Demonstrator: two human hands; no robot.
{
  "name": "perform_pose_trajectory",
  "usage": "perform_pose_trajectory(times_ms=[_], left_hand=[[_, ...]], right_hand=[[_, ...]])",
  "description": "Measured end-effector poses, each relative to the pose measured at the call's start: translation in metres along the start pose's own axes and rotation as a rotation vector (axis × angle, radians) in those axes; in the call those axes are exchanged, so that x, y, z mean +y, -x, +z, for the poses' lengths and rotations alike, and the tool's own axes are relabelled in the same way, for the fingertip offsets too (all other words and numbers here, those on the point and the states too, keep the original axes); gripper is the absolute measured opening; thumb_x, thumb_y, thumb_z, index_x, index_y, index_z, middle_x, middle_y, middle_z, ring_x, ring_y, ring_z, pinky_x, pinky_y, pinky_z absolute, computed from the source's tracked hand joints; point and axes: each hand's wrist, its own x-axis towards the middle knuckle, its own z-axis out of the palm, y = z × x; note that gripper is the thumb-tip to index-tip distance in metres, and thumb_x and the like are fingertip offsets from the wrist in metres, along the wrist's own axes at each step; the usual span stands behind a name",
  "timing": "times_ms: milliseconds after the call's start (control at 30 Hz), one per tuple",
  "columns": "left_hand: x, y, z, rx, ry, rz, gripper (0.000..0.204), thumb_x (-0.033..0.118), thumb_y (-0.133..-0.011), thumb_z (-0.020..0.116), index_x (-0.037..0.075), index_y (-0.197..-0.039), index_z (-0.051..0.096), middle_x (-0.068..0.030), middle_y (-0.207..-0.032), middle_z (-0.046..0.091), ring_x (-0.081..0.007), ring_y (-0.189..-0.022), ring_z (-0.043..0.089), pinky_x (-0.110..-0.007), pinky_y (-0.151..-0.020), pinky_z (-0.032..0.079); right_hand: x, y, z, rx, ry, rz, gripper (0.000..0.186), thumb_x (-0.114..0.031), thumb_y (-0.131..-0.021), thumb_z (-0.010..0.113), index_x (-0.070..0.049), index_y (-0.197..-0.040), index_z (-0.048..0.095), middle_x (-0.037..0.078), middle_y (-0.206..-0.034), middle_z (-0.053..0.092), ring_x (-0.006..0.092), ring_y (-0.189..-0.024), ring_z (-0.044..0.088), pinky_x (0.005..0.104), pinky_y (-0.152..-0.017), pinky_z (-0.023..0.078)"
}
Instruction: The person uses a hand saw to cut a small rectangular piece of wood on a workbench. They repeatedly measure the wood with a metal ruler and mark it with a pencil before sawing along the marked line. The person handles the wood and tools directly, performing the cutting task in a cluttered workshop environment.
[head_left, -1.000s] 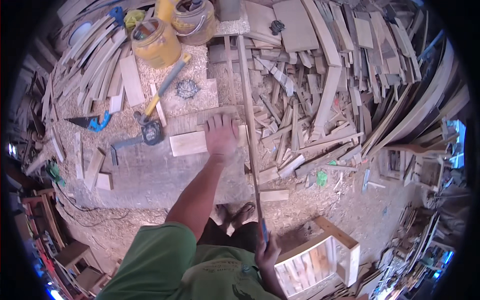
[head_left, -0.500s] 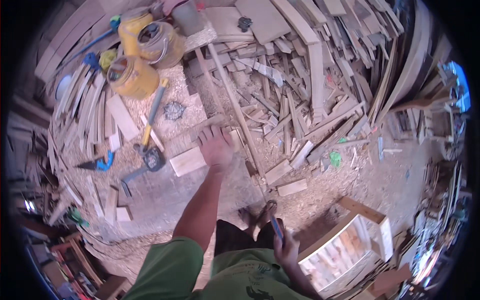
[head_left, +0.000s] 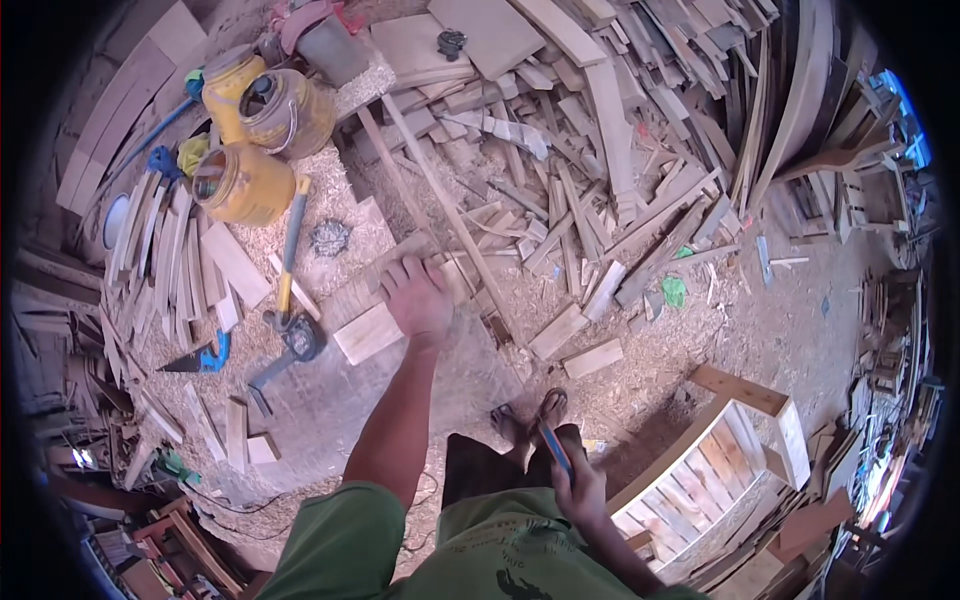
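Note:
My left hand (head_left: 418,300) lies palm down, fingers stretched, across a pale wooden board (head_left: 368,334) on the worktop (head_left: 400,400). The board shows on both sides of the hand, and the fingertips reach toward another wood piece behind it. Low at the right, beside my thigh, my right hand (head_left: 582,495) is closed around a slim tool with a blue handle (head_left: 555,450). Its kind is hard to make out. Left of the board lie a yellow-and-grey-handled tool (head_left: 292,245), a dark rounded object (head_left: 302,338) and a dark angled bar (head_left: 262,385).
A blue-handled saw (head_left: 212,355) lies farther left. Yellow buckets (head_left: 245,185) stand at the back left among shavings and wood strips. Offcuts (head_left: 590,190) pile up beyond the worktop. A slatted wooden frame (head_left: 700,480) stands at my right.
The view has shifted slightly, so the worktop things sit further left. My left hand stays on the board, and my right hand still holds the blue-handled tool low.

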Motion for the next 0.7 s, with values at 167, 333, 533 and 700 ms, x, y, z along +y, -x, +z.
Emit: perform_pose_trajectory(times_ms=[167, 333, 533, 700], left_hand=[[0.006, 0.001, -0.001, -0.007, 0.029, 0.027, 0.028, 0.033, -0.108, 0.062, 0.006, -0.115, 0.065, -0.0194, -0.118, 0.063, -0.0404, -0.113, 0.060, -0.055, -0.103, 0.045], [-0.003, -0.001, 0.001, 0.002, -0.015, -0.002, 0.028, 0.033, -0.108, 0.062, 0.006, -0.115, 0.065, -0.0194, -0.117, 0.063, -0.0408, -0.113, 0.060, -0.056, -0.103, 0.045], [0.004, -0.002, -0.002, 0.006, 0.022, 0.022, 0.027, 0.033, -0.108, 0.062, 0.006, -0.113, 0.065, -0.0198, -0.116, 0.063, -0.0414, -0.112, 0.060, -0.056, -0.101, 0.046], [0.002, 0.007, -0.002, 0.025, 0.042, 0.010, 0.027, 0.032, -0.109, 0.060, 0.005, -0.113, 0.065, -0.0204, -0.115, 0.063, -0.0425, -0.111, 0.060, -0.058, -0.101, 0.046]], right_hand=[[-0.072, -0.181, 0.063, -0.075, 0.021, 0.091, 0.036, -0.033, -0.111, 0.070, -0.008, -0.137, 0.071, 0.030, -0.092, 0.077, 0.0527, -0.086, 0.076, 0.0623, -0.076, 0.059], [-0.059, -0.086, 0.015, -0.076, -0.051, 0.072, 0.034, -0.031, -0.112, 0.069, -0.011, -0.138, 0.071, 0.027, -0.098, 0.079, 0.0522, -0.089, 0.078, 0.0602, -0.078, 0.060], [-0.024, -0.066, 0.022, -0.052, -0.013, 0.057, 0.033, -0.031, -0.111, 0.069, -0.009, -0.136, 0.070, 0.028, -0.108, 0.079, 0.0526, -0.097, 0.077, 0.0599, -0.080, 0.060], [-0.071, -0.161, 0.054, -0.092, 0.002, 0.097, 0.037, -0.036, -0.113, 0.067, -0.007, -0.135, 0.068, 0.029, -0.095, 0.078, 0.0534, -0.085, 0.075, 0.0621, -0.075, 0.059]])
